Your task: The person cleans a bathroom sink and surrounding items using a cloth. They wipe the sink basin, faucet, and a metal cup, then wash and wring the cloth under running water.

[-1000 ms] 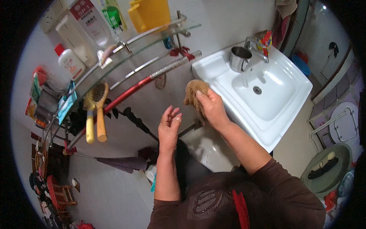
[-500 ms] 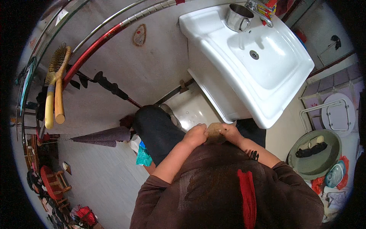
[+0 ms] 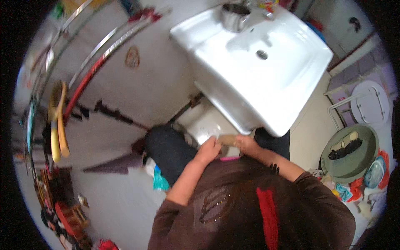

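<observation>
Between my hands stretches a tan-brown piece, perhaps cloth (image 3: 227, 139), just in front of my dark brown top. My left hand (image 3: 207, 150) closes on its left end, and my right hand (image 3: 247, 145) grips the right end. Motion blurs the picture, so the exact kind of the piece cannot be made out. Just below it, between the hands, shows a strip of something pink (image 3: 230, 158). My dark-trousered knees (image 3: 168, 146) are to either side, and a pale, shiny surface (image 3: 208, 127) lies beyond the hands.
Ahead stands a white washbasin (image 3: 287, 83) with a metal mug (image 3: 234, 17) on its rim. To the right are a green-grey tub (image 3: 352, 164) with dark and pale items inside, and a folded white stool (image 3: 370, 102). Brushes (image 3: 58, 125) hang from the rack at left.
The view has turned and shifted, so the basin sits further left. My hands have moved slightly apart, with the tan piece drawn wider between them. The pink strip has come into sight.
</observation>
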Action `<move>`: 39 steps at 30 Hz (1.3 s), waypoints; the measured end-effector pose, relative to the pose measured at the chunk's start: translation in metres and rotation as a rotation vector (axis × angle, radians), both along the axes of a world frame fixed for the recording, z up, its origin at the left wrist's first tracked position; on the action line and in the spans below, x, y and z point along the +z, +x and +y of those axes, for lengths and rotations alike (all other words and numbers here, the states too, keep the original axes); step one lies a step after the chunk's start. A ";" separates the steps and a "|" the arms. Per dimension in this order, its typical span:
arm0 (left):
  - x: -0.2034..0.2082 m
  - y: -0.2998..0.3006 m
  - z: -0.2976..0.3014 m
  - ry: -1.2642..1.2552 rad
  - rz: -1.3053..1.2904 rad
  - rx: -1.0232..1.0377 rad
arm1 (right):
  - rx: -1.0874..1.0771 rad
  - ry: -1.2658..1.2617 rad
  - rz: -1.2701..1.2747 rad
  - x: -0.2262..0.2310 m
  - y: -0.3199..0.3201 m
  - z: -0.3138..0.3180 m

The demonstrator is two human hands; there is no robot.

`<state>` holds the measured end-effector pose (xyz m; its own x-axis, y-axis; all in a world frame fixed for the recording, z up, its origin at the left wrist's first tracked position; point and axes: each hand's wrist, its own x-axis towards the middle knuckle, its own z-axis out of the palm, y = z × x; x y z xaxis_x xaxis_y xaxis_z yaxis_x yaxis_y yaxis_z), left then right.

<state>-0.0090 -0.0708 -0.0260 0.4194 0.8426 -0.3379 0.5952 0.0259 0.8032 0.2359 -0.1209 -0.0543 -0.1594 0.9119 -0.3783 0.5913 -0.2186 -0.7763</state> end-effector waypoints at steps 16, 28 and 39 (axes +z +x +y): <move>0.188 -0.006 0.032 0.060 -0.739 0.253 | 0.215 0.116 0.536 0.195 -0.019 -0.012; 0.299 0.058 0.084 -0.046 -0.914 0.129 | -0.262 0.256 1.317 0.302 0.066 0.030; 0.333 0.154 0.171 0.229 -1.024 0.033 | -0.443 0.709 1.085 0.351 0.146 0.133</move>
<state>0.1451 0.1004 0.3073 0.3908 0.8577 0.3343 -0.3695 -0.1864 0.9103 0.3821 0.0118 0.2971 0.2787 0.9078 0.3134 -0.3952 0.4059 -0.8241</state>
